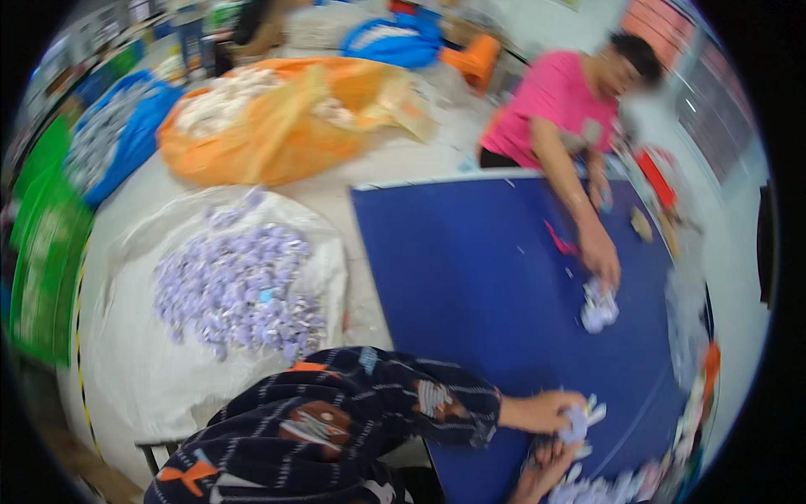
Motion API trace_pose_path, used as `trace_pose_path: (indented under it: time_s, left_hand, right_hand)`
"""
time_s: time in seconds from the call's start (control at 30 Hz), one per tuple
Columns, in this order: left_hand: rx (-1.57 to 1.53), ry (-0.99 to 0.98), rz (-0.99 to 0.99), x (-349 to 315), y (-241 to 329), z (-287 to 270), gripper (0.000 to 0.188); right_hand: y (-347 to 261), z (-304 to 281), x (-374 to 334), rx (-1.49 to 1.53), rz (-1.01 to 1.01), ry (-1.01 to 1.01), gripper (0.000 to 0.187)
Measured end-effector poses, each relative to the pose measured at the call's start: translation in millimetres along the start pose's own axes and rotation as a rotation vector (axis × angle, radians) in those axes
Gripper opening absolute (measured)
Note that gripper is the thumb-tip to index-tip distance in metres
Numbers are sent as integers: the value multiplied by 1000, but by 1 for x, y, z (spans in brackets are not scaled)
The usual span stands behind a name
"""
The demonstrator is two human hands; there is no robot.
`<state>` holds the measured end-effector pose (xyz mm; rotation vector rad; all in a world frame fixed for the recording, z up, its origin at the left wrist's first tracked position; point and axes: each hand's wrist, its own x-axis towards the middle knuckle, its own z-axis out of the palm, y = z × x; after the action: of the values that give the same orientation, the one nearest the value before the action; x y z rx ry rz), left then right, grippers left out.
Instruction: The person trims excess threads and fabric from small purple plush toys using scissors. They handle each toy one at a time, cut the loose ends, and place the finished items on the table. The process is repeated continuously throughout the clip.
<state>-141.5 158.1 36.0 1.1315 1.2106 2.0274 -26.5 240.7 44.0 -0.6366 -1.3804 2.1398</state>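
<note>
My left hand (550, 412) reaches over the blue table from a dark patterned sleeve. Its fingers close round a small lavender stuffed piece (575, 425) with white, ear-like tabs. Just below, my right hand (547, 464) is raised with its fingers curled, close against the underside of that piece. Blur hides what, if anything, its fingers grip. A heap of similar lavender and white pieces (600, 489) lies beside my right hand at the table's near edge.
Across the blue table (453, 277), a person in a pink top (558, 97) reaches toward a lavender and white bunch (599, 311). Left of it, a white sheet (126, 336) bears many lavender pieces (235, 281). Beyond stand an orange sack (277, 139), a blue sack (117, 134) and green crates (46, 269).
</note>
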Motion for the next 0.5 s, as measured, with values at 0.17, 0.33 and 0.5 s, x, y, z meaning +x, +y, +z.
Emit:
trace_pose_path:
  time_s: [0.17, 0.33, 0.5]
  left_hand:
    - [-174, 135, -261, -1, 6, -24, 35]
    - [-290, 20, -399, 4, 14, -22, 35]
    - [-719, -71, -292, -1, 62, -34, 50]
  right_hand:
    - [7, -13, 27, 203, 40, 121, 31]
    - [-5, -13, 25, 167, -23, 163, 28]
    - [-6, -11, 16, 96, -29, 137, 30]
